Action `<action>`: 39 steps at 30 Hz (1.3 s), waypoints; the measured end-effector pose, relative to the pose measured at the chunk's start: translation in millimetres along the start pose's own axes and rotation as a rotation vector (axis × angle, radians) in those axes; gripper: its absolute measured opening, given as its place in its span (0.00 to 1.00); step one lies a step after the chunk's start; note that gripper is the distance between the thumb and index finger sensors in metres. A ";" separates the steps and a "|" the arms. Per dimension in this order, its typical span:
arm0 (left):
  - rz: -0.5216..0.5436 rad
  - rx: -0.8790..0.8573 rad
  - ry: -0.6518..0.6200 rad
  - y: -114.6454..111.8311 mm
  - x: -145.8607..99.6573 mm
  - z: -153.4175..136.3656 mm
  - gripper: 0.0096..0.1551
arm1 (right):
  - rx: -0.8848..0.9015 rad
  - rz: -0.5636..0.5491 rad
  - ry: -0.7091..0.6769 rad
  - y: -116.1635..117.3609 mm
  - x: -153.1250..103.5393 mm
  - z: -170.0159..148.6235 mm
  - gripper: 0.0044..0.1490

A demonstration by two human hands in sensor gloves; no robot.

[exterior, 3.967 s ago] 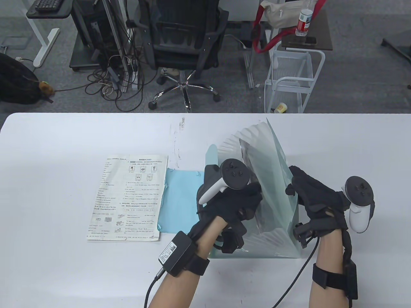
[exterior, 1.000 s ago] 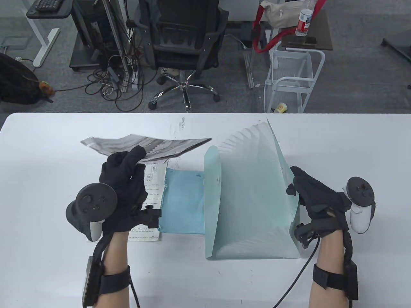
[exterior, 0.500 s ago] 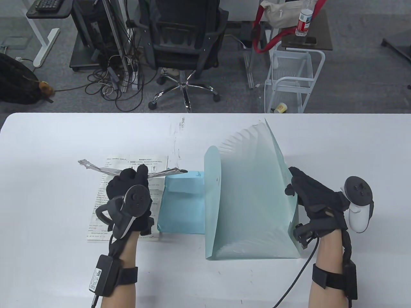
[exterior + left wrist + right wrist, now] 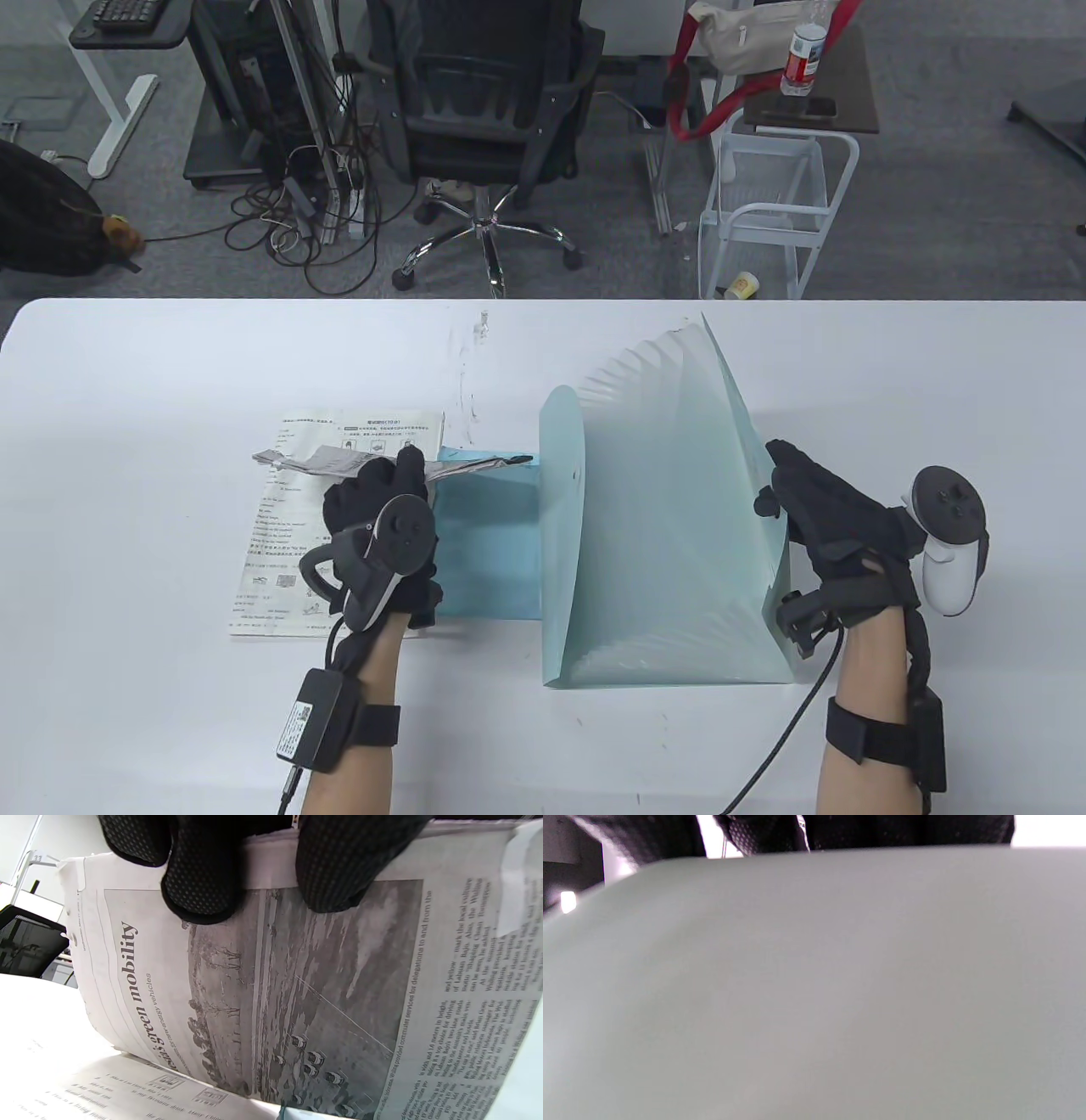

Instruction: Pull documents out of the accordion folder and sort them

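Note:
The pale green accordion folder (image 4: 670, 509) stands fanned open at the table's middle right. My right hand (image 4: 827, 518) holds its right wall; that wall fills the right wrist view (image 4: 814, 984). My left hand (image 4: 382, 509) grips a folded newspaper (image 4: 339, 458) by its edge, seen nearly edge-on just above the table. In the left wrist view my fingers (image 4: 203, 878) clamp the newspaper (image 4: 297, 993), with a photo and the headline "green mobility". Under it lie a printed worksheet (image 4: 288, 543) and a light blue sheet (image 4: 492, 543).
The white table (image 4: 127, 509) runs across the view. Behind its far edge stand an office chair (image 4: 484, 102), a white wire cart (image 4: 772, 212) and cables on the floor.
My left hand left the folder with the newspaper, swung it left and high, then lowered it and shifted right over the worksheet and blue sheet. My right hand stayed on the folder.

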State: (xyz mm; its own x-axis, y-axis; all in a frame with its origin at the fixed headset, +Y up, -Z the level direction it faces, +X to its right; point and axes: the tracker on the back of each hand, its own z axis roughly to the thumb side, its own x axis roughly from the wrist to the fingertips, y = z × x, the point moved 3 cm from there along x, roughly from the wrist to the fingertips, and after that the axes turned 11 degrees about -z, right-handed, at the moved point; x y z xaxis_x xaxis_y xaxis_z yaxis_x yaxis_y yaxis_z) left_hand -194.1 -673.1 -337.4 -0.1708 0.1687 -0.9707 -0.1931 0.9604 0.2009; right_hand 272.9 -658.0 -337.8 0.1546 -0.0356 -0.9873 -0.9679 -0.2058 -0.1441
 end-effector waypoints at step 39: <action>-0.472 -0.495 -0.113 -47.8 -24.1 -17.7 0.31 | -0.126 -0.081 -0.040 16.5 -9.4 12.4 0.46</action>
State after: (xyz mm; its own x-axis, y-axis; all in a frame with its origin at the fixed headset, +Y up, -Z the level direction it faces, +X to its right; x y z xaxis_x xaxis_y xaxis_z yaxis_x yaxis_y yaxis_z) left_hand -197.8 -726.9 -321.3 0.1363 -0.1946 -0.9714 -0.6450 0.7268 -0.2361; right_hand 253.0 -648.9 -331.7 0.2209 0.0250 -0.9750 -0.9196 -0.3276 -0.2168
